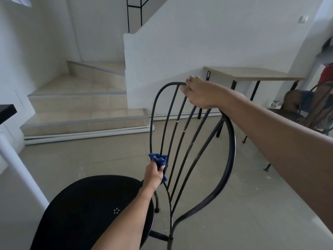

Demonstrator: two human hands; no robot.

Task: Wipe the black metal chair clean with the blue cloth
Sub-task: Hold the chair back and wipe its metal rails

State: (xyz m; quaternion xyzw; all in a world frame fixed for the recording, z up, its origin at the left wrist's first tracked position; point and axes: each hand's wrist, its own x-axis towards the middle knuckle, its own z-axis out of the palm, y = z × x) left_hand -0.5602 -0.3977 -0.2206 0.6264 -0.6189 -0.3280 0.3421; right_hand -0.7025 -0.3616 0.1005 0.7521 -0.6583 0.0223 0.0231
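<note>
The black metal chair (232, 147) stands in front of me, its round seat at the lower left and its curved backrest with several thin rods rising in the middle. My left hand (154, 175) grips the crumpled blue cloth (160, 159) and presses it around the lower part of the left backrest rods. My right hand (200, 93) grips the top rail of the backrest, fingers curled over it.
Tiled stairs (77, 103) rise at the back left. A wooden table with black legs (252, 74) stands by the wall at the right, beside a second chair with a bag on it (297, 103). A white post (19, 168) is at the left.
</note>
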